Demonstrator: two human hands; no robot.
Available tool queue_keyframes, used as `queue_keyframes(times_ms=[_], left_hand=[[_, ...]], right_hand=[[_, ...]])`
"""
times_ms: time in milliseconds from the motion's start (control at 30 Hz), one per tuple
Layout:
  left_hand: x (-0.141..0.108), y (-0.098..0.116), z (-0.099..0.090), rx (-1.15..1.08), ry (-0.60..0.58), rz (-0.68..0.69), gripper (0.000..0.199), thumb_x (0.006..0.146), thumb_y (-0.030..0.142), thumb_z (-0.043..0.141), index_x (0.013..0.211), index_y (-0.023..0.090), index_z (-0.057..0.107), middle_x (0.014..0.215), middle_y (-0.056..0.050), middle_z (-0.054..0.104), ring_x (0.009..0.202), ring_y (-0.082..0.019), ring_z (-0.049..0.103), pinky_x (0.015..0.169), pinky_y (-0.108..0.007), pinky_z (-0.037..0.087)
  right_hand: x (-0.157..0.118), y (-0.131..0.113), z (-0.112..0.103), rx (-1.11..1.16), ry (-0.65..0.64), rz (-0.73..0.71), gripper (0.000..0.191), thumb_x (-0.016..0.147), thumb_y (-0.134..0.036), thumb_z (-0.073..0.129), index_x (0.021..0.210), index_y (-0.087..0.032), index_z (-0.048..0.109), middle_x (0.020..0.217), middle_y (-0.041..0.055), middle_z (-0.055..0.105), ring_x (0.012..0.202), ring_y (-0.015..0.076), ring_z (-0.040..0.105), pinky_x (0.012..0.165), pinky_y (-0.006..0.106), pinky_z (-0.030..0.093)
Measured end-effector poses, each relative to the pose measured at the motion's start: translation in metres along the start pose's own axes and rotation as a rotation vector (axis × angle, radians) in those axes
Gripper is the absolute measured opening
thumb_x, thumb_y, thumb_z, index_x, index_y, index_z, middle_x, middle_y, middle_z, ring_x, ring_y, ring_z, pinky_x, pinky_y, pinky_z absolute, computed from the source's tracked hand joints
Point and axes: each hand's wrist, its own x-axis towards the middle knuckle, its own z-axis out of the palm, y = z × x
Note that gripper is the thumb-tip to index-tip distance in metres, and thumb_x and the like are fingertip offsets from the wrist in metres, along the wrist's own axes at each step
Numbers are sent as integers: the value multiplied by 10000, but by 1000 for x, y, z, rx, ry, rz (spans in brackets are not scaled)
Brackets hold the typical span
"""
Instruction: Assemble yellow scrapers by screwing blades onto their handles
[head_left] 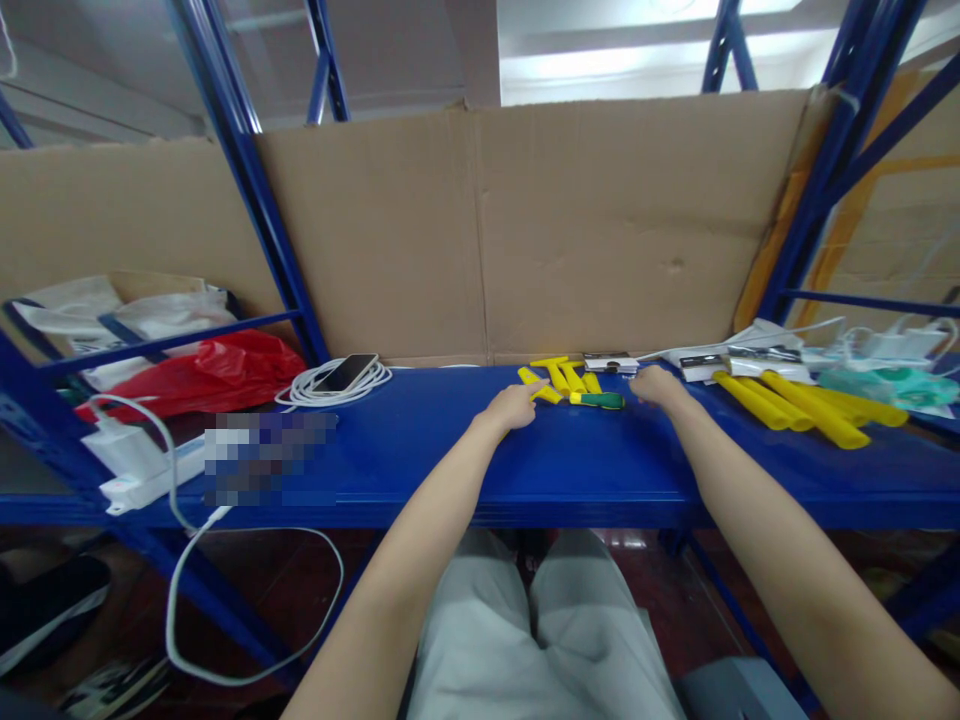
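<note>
My left hand (514,407) is closed around a yellow T-shaped handle (550,393); its crosspiece shows past the fingertips and a bit of yellow shows below the palm. Beyond it lie more yellow T-shaped pieces (559,376). Between my hands rests a green and yellow screwdriver (600,400), its green end toward the right. My right hand (654,386) is down at the tabletop with its fingers bent together, close to a small clear packet (628,374). What those fingers hold, if anything, is hidden. Just behind lies a shiny metal strip (609,363).
Several yellow tubes (795,405) and wrapped metal strips (765,362) lie right on the blue table (420,440). At left are a phone (347,372) on a coiled white cable (300,390), a red plastic bag (225,370) and a power strip (154,480). Cardboard (600,220) stands behind.
</note>
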Motion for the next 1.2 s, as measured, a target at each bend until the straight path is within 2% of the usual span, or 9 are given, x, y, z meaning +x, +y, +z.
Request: queue_keyframes(times_ms=[100, 167, 267, 433, 600, 767, 867, 1033, 1200], left_hand=[[0, 1, 0, 46, 20, 58, 477, 859, 163, 464, 1320, 270, 529, 1244, -65, 608, 1141, -214, 564, 962, -291, 415], [1, 1, 0, 61, 53, 79, 461, 861, 166, 459, 1301, 268, 550, 1218, -70, 617, 1114, -215, 577, 955, -299, 423], [2, 1, 0, 48, 86, 100, 455, 872, 178, 446, 1307, 273, 543, 1210, -63, 620, 1121, -211, 571, 957, -303, 423], [2, 3, 1, 12, 65, 97, 502, 875, 225, 462, 1375, 260, 453, 1296, -57, 574, 1155, -217, 553, 971, -311, 413], [0, 6, 1, 58, 39, 62, 525, 874, 255, 465, 1396, 234, 414, 1277, -85, 586, 1133, -240, 571, 955, -337, 425], [-1, 7, 0, 68, 28, 67, 523, 879, 256, 451, 1399, 225, 407, 1275, -95, 586, 1132, -246, 573, 947, -344, 431], [-1, 7, 0, 62, 22, 78, 519, 880, 258, 448, 1396, 229, 408, 1290, -88, 575, 1141, -239, 567, 954, -336, 426], [-1, 7, 0, 51, 14, 83, 520, 880, 264, 453, 1397, 229, 406, 1305, -83, 564, 1150, -231, 560, 965, -327, 419], [-1, 7, 1, 41, 13, 90, 520, 877, 260, 460, 1394, 236, 408, 1312, -79, 559, 1150, -227, 560, 968, -325, 417]], right_hand=[[6, 11, 1, 19, 225, 37, 349, 809, -214, 475, 1099, -82, 619, 1017, 212, 653, 965, 292, 627, 782, 356, 471], [9, 18, 4, 25, 281, 7, 425, 818, -185, 454, 1222, -92, 545, 1119, 213, 619, 1047, 290, 593, 835, 368, 463], [11, 24, 11, -50, 240, -71, 481, 814, -146, 423, 1286, -140, 514, 1249, 183, 556, 1166, 293, 512, 920, 418, 434], [16, 24, 27, -163, 140, -128, 481, 870, -232, 345, 1323, -229, 506, 1469, 97, 358, 1331, 313, 314, 1025, 572, 302], [21, 21, 36, -230, 138, -166, 515, 882, -221, 268, 1353, -176, 471, 1488, 113, 323, 1367, 307, 252, 1047, 627, 212], [23, 17, 33, -301, 59, -138, 511, 885, -243, 271, 1349, -212, 482, 1507, 96, 288, 1382, 322, 217, 1044, 647, 184], [21, 15, 32, -332, 61, -165, 500, 888, -232, 278, 1333, -178, 499, 1500, 122, 294, 1379, 324, 213, 1050, 640, 171], [17, 11, 31, -262, 146, -201, 415, 869, -195, 349, 1192, -148, 605, 1358, 158, 458, 1298, 307, 341, 1024, 545, 305], [20, 6, 27, -181, 74, -45, 328, 813, -209, 459, 1049, -143, 679, 1243, 184, 532, 1200, 341, 442, 938, 549, 395]])
